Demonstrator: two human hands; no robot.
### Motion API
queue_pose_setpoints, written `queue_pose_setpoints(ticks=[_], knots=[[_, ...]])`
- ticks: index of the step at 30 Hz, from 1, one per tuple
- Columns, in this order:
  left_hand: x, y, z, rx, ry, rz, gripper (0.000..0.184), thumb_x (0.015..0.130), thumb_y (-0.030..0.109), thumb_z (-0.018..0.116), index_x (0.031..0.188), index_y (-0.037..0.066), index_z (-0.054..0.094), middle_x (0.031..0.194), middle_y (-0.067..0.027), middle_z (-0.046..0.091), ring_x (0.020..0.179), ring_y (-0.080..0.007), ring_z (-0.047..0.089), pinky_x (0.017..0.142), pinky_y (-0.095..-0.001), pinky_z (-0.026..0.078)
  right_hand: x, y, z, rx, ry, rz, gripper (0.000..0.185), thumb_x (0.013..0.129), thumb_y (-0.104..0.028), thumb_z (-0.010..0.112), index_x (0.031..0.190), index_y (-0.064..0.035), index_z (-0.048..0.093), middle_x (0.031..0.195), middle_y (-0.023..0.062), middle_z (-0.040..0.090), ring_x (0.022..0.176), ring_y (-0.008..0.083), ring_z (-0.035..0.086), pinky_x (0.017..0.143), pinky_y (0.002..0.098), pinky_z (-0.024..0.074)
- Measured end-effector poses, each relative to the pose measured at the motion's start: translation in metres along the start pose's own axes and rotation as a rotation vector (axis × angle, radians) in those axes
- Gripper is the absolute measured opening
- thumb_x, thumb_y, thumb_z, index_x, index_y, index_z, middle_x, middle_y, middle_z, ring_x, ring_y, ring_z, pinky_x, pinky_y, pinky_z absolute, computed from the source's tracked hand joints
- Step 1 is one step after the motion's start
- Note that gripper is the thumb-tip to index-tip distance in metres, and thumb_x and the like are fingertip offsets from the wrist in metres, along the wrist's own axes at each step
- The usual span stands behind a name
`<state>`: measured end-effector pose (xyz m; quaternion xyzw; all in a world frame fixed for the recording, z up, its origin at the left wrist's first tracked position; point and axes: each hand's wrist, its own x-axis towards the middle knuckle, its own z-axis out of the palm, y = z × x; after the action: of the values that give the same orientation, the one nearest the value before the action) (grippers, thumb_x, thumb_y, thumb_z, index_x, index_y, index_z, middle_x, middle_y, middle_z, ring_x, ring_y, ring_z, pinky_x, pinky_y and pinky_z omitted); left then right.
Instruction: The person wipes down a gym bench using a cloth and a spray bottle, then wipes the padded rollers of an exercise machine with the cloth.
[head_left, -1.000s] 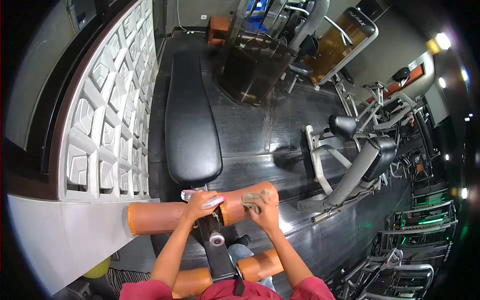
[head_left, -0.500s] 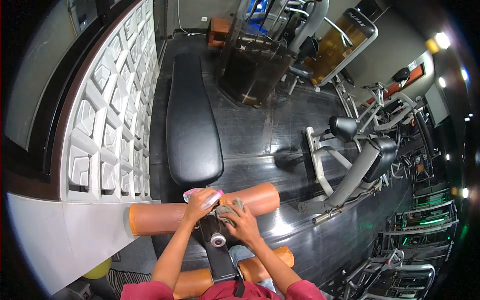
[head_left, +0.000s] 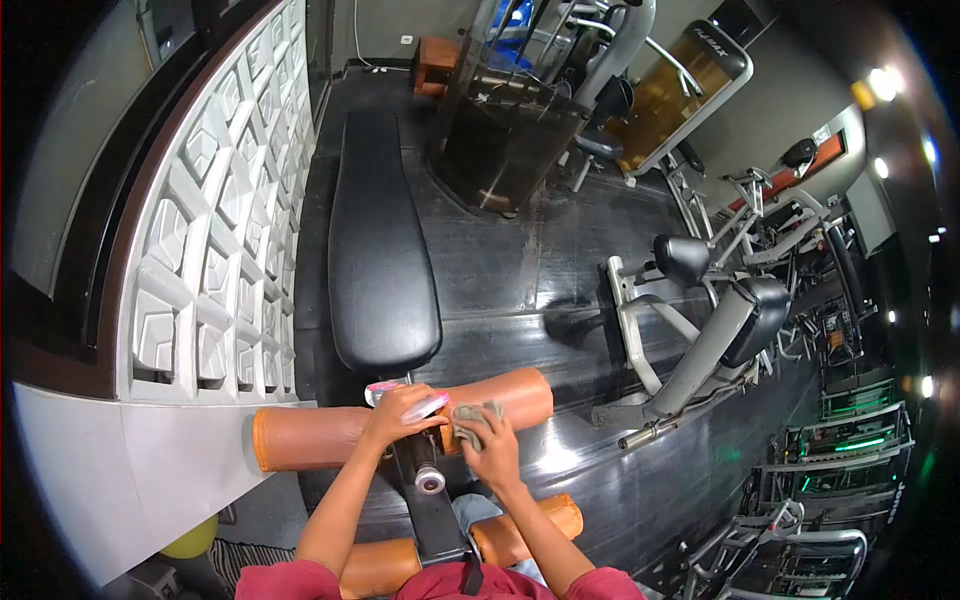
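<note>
My left hand (head_left: pixel 395 415) is closed around a clear and pink spray bottle (head_left: pixel 428 405), held just above the middle of the bench's roller pads. In my right hand (head_left: pixel 493 455) is a crumpled grey-green cloth (head_left: pixel 475 422), pressed against the inner end of the right orange roller pad (head_left: pixel 515 397). The left orange roller pad (head_left: pixel 310 438) lies under and beside my left forearm. Between the two pads, a metal post with a round silver end (head_left: pixel 430 481) points toward me. My fingers partly cover the bottle and the cloth.
A long black padded bench (head_left: pixel 385 250) extends ahead. White lattice blocks (head_left: pixel 205 260) and a white ledge (head_left: pixel 150 470) border the left side. Two lower orange rollers (head_left: pixel 535 530) are near my body. A grey-framed machine (head_left: pixel 690 365) stands on the right, a weight machine (head_left: pixel 500 140) further ahead.
My right hand has slid the cloth slightly right, onto the right roller pad's inner end. My left hand still holds the bottle, tilted a little differently. The whole view has shifted slightly.
</note>
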<state>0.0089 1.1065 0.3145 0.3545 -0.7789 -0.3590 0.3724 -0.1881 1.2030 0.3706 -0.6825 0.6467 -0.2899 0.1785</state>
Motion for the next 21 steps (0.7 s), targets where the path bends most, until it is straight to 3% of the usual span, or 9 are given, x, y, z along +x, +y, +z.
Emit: queue_pose_setpoints(ticks=[6,8,12,14,18,21], knots=[[0.000,0.003,-0.001,0.005,-0.018,-0.018,0.038,0.078,0.037,0.083,0.099,0.008,0.072,0.090,-0.0075,0.071,0.083,-0.0293,0.069,0.072,-0.0379,0.052,0.005,0.043,-0.038,-0.103,-0.068,0.045,0.031,0.075,-0.012,0.074,0.104,-0.0218,0.076,0.121,0.0104,0.066,0.110,0.0380,0.060,0.097,0.0454,0.0500],[0.000,0.001,0.000,0.024,-0.022,-0.010,0.037,0.076,0.034,0.086,0.099,0.008,0.073,0.090,-0.0084,0.071,0.080,-0.0270,0.070,0.074,-0.0364,0.053,0.010,0.064,-0.056,-0.211,0.085,0.123,0.028,0.075,-0.012,0.073,0.101,-0.0205,0.077,0.120,0.0115,0.067,0.109,0.0381,0.061,0.097,0.0445,0.0496],[0.012,0.003,-0.007,-0.007,-0.120,-0.050,0.035,0.077,0.032,0.086,0.098,0.006,0.072,0.088,-0.0093,0.071,0.079,-0.0276,0.070,0.073,-0.0367,0.053,0.018,0.073,-0.071,-0.169,0.105,0.197,0.028,0.075,-0.010,0.073,0.101,-0.0194,0.077,0.118,0.0133,0.068,0.107,0.0371,0.061,0.096,0.0437,0.0491],[0.027,0.007,-0.016,-0.121,-0.248,-0.014,0.035,0.080,0.030,0.082,0.101,0.005,0.069,0.093,-0.0122,0.071,0.085,-0.0337,0.068,0.076,-0.0402,0.053,0.022,0.066,-0.053,-0.141,0.184,0.224,0.026,0.076,-0.010,0.072,0.100,-0.0179,0.077,0.118,0.0131,0.068,0.106,0.0362,0.062,0.096,0.0436,0.0485],[0.038,0.001,-0.012,0.012,-0.261,0.120,0.038,0.077,0.027,0.081,0.104,0.003,0.067,0.098,-0.0157,0.070,0.090,-0.0370,0.068,0.079,-0.0441,0.053,0.015,0.041,-0.007,0.117,0.091,-0.027,0.023,0.077,-0.011,0.071,0.099,-0.0166,0.074,0.116,0.0083,0.069,0.108,0.0385,0.062,0.096,0.0465,0.0495],[0.041,0.025,-0.015,0.144,-0.251,0.063,0.042,0.076,0.032,0.081,0.105,0.004,0.067,0.097,-0.0164,0.070,0.091,-0.0384,0.067,0.079,-0.0444,0.052,0.012,0.030,-0.005,0.097,0.078,0.009,0.025,0.077,-0.015,0.073,0.101,-0.0206,0.076,0.121,0.0131,0.066,0.113,0.0404,0.061,0.097,0.0465,0.0493]])
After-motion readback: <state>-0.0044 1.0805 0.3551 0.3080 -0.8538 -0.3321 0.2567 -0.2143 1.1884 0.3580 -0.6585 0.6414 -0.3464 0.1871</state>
